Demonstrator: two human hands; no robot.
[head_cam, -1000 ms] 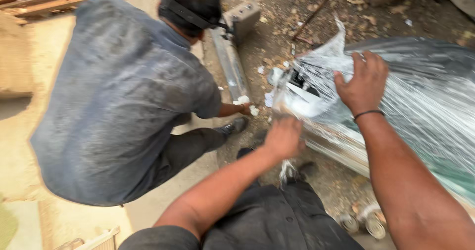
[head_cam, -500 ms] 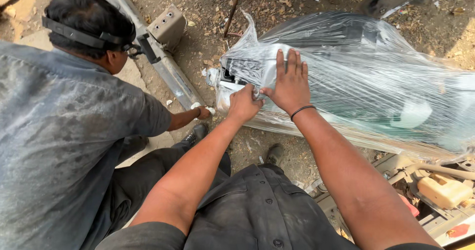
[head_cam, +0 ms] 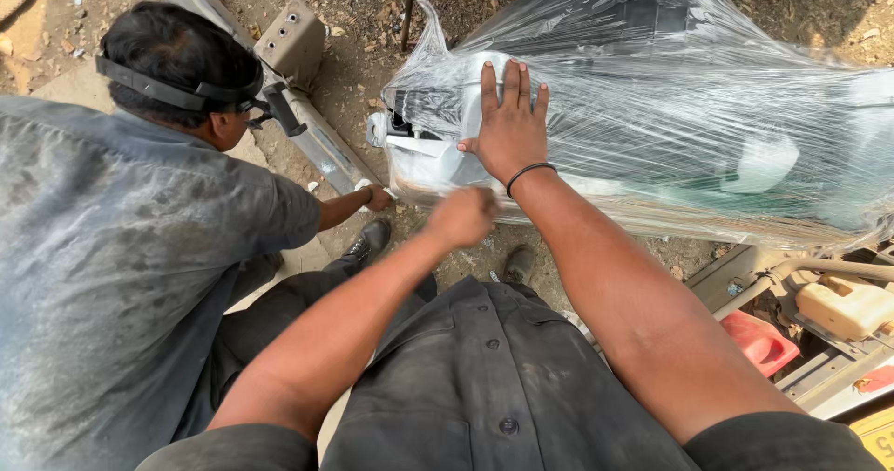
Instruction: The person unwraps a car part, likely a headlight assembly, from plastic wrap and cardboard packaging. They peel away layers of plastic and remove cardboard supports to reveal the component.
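Lower now than half a second ago, the left hand (head_cam: 463, 216) is a blurred fist, seemingly pinching film at the bundle's near edge. Right hand (head_cam: 507, 126) lies flat, fingers spread, on the glossy, crinkled plastic-wrapped bundle (head_cam: 689, 108) on the dirt ground (head_cam: 363, 70).

One big package fills the upper right: a bulky bundle (head_cam: 670, 108) wrapped in clear, glossy plastic film, lying on the dirt ground, with dark and white parts showing through. The film bunches into a twisted tail at its upper left end. A yellow label corner (head_cam: 875, 438) peeks in at bottom right.
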